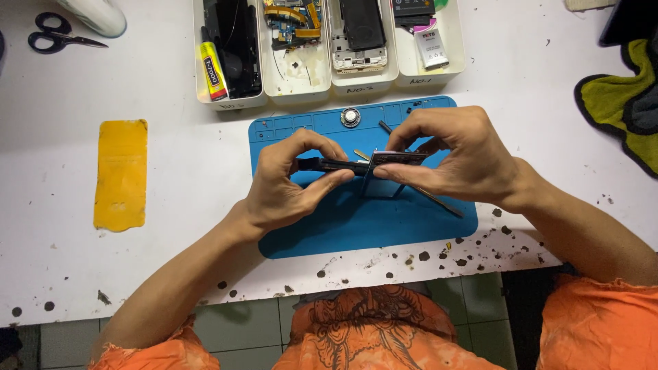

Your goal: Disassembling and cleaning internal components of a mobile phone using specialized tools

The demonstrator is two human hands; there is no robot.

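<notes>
Holding a dark phone (356,164) edge-up above the blue mat (356,226), I keep both hands closed on it. My left hand (288,181) pinches the dark left end between thumb and fingers; my right hand (449,154) pinches the right end, where a thin panel stands slightly away from the body. A slim metal tool (439,202) lies on the mat beneath the right hand. Four white trays (329,82) of parts sit behind the mat, a yellow sheet (121,175) and scissors (58,39) lie well to the left.
</notes>
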